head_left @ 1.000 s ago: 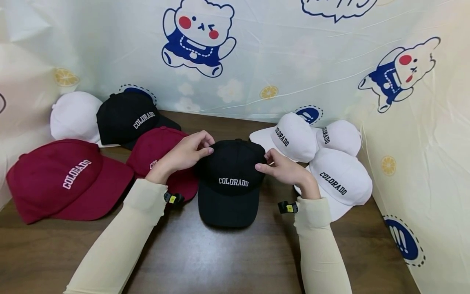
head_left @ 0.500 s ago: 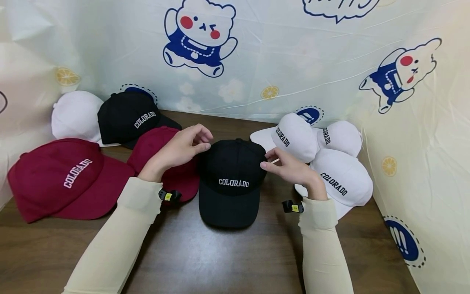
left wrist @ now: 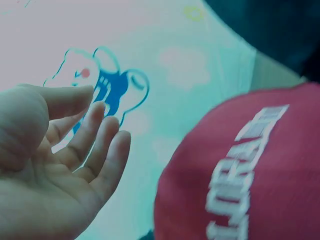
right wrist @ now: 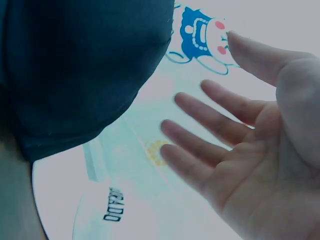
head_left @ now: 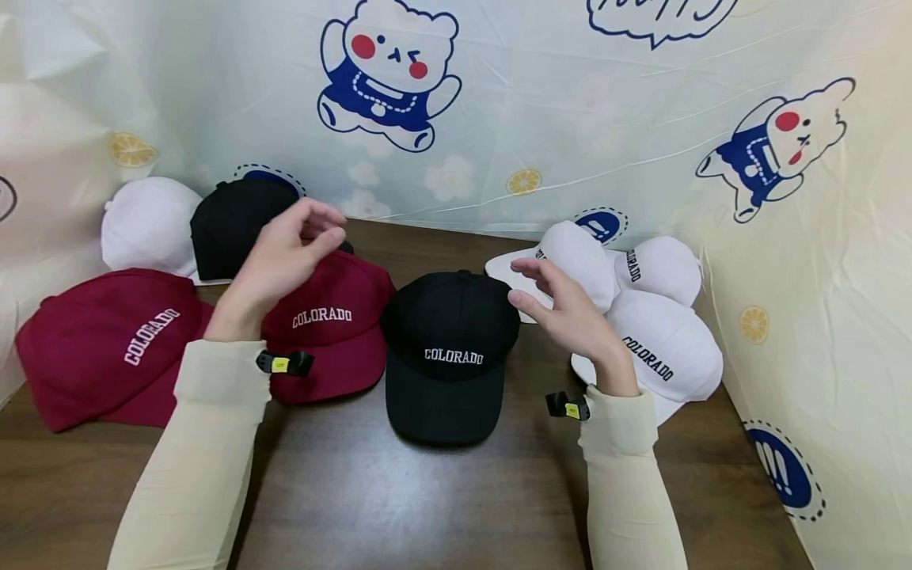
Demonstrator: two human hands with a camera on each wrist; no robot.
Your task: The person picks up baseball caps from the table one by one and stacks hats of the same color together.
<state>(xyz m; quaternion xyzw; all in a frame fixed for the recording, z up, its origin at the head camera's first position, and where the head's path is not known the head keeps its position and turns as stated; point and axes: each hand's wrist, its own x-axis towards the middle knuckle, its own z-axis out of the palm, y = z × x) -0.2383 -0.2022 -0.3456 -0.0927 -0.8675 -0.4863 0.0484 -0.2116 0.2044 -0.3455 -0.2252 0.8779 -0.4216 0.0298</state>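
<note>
The black COLORADO cap [head_left: 449, 348] sits on the wooden bench [head_left: 442, 507], brim toward the person, between a maroon cap [head_left: 331, 321] and a cluster of white caps [head_left: 644, 317]. The left hand [head_left: 281, 257] hovers above the maroon cap, fingers loosely spread and holding nothing. The right hand [head_left: 563, 313] hangs just beside the black cap's crown, fingers relaxed and empty.

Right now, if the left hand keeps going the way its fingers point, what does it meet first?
Most likely the far black cap: the left hand hovers open above the maroon cap, fingers aimed up and back. Depth is unclear; it may pass above it to the printed backdrop.
</note>
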